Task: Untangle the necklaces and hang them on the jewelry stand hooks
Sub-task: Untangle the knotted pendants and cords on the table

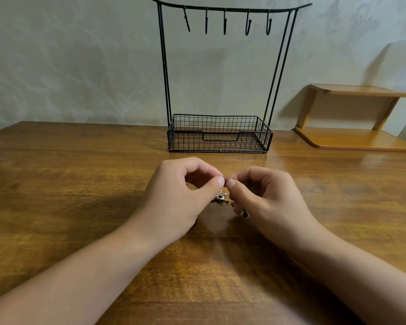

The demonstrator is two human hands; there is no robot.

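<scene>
Pinching a dark bit of the necklaces [221, 197] between thumb and forefinger, the left hand [185, 195] and the right hand [265, 195] meet fingertip to fingertip just above the wooden counter [80, 184]. Each grip is curled tight on the tangle, whose pale pendant hangs between them. Behind stands the black wire jewelry stand [219, 134], its hooks [224, 22] bare.

No legible text or labels anywhere.
</scene>
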